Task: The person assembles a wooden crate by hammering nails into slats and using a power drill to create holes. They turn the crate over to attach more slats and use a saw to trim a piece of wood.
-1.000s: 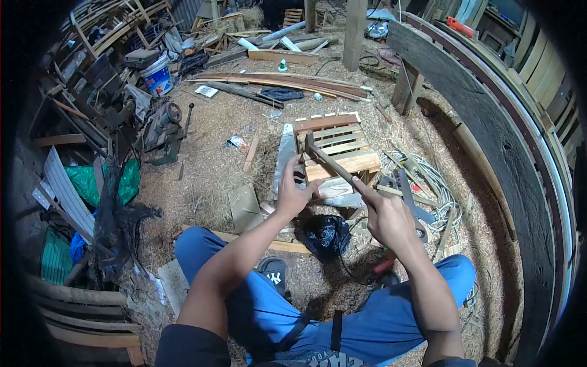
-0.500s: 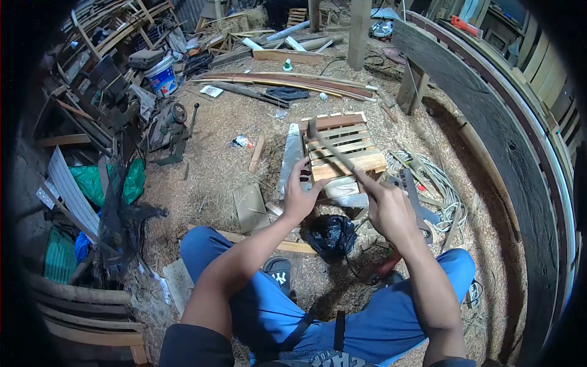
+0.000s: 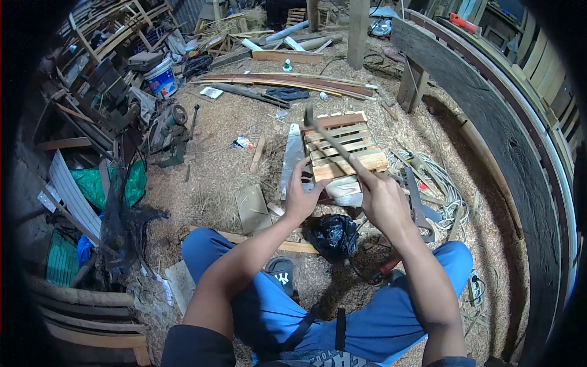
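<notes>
A hammer (image 3: 333, 143) is in my right hand (image 3: 386, 200), its fingers wrapped round the lower handle. The hammer's head is raised at the upper left, in front of a small slatted wooden crate (image 3: 351, 163). My left hand (image 3: 302, 194) grips the crate's near left corner, with the thumb on the front edge and the fingers on the side. Pale slats run across the crate's top, and gaps show between them. Whether a nail sits on the slat cannot be made out.
Left of the crate lies a flat metal blade (image 3: 291, 156). A handsaw (image 3: 417, 211) and coiled cable (image 3: 443, 183) are on the right. A black plastic bag (image 3: 333, 237) sits between my feet. Long wooden strips (image 3: 293, 81) lie beyond, and a heavy plank (image 3: 489, 116) borders the right side.
The hammer and my right hand have shifted slightly, the head a little higher and further left. My left hand stays at the crate's corner.
</notes>
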`<state>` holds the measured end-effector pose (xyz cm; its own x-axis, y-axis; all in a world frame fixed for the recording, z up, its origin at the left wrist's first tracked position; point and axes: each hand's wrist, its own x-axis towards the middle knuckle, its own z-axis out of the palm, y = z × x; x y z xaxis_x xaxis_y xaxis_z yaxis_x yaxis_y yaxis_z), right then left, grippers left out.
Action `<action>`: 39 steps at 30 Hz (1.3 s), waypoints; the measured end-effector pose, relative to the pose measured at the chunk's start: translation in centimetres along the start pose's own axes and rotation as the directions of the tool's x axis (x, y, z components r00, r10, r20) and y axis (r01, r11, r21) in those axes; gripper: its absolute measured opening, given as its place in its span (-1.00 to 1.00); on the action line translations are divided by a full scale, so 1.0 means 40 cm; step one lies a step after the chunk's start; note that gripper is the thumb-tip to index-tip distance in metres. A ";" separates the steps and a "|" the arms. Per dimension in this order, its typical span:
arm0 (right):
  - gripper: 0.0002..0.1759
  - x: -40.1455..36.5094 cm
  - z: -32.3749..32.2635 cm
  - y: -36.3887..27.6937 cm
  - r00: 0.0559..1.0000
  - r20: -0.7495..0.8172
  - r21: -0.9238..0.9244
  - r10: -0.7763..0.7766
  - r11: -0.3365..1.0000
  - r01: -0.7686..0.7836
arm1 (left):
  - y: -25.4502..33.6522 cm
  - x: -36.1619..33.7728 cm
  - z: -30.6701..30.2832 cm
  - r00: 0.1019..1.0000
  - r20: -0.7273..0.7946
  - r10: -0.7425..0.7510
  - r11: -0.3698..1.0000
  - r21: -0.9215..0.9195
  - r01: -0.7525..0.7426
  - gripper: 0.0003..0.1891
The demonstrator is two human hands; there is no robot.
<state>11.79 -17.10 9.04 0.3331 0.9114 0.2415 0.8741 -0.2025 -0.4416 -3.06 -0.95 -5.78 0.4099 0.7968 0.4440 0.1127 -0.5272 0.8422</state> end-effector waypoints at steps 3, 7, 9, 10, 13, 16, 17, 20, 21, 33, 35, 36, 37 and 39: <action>-0.36 0.005 -0.029 -0.018 0.996 0.082 -0.041 0.027 0.999 -0.023 | 0.006 0.002 0.001 1.000 -0.002 0.008 1.000 0.001 -0.008 -0.23; -0.39 -0.016 -0.027 -0.020 0.998 -0.066 0.078 0.003 0.997 0.002 | 0.008 0.000 -0.010 0.997 0.053 -0.057 0.998 0.003 0.057 -0.16; -0.44 -0.015 -0.056 -0.021 0.982 -0.189 0.240 -0.003 0.969 0.050 | 0.011 0.001 -0.009 0.996 0.089 -0.005 0.997 0.078 -0.002 -0.08; -0.49 -0.014 -0.074 -0.021 0.982 -0.187 0.262 0.003 0.964 0.047 | 0.009 -0.002 -0.006 0.993 0.108 0.054 0.993 0.100 -0.065 0.00; -0.52 -0.022 -0.072 0.004 0.961 -0.276 0.403 -0.012 0.907 0.127 | 0.017 0.008 0.008 0.996 0.094 -0.001 0.999 -0.036 0.004 -0.01; -0.57 -0.052 -0.108 0.024 0.987 -0.115 0.430 0.117 0.901 -0.057 | 0.030 0.037 -0.011 0.991 0.133 0.028 0.999 0.021 -0.031 -0.04; -0.58 -0.059 -0.114 0.035 0.989 -0.083 0.430 0.124 0.900 -0.077 | 0.038 0.047 -0.012 0.991 0.118 0.066 0.997 0.042 -0.072 -0.05; -0.57 -0.088 -0.127 0.083 0.988 -0.016 0.496 0.151 0.860 -0.124 | 0.029 0.093 -0.008 0.997 0.076 -0.005 0.992 -0.122 0.014 -0.13; -0.56 -0.097 -0.128 0.091 0.985 0.028 0.546 0.170 0.823 -0.158 | 0.022 0.113 -0.010 0.996 0.076 -0.054 0.979 -0.194 0.068 -0.16; -0.56 -0.178 -0.151 0.158 0.972 0.204 0.467 0.112 0.862 -0.198 | -0.015 0.317 -0.027 0.943 -0.088 -0.321 0.915 -0.286 0.285 -0.61; -0.56 -0.177 -0.140 0.155 0.985 0.148 0.510 0.084 0.847 -0.149 | 0.029 0.329 -0.026 0.908 -0.078 -0.413 0.872 -0.321 0.369 -0.54; -0.56 -0.171 -0.152 0.144 0.967 0.211 0.496 0.142 0.837 -0.231 | -0.013 0.347 -0.020 0.905 -0.062 -0.422 0.853 -0.365 0.373 -0.46; -0.56 -0.164 -0.160 0.136 0.942 0.274 0.477 0.197 0.822 -0.310 | -0.032 0.359 -0.013 0.906 -0.058 -0.420 0.855 -0.359 0.374 -0.46; -0.54 -0.155 -0.157 0.136 0.917 0.322 0.478 0.236 0.795 -0.373 | -0.033 0.373 -0.004 0.920 -0.080 -0.384 0.870 -0.367 0.331 -0.42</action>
<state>16.70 -26.12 10.56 0.3974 0.9034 -0.1613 0.4017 -0.3293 -0.8545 2.78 11.69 -0.22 0.2611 0.9590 0.1097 -0.0982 -0.0867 0.9914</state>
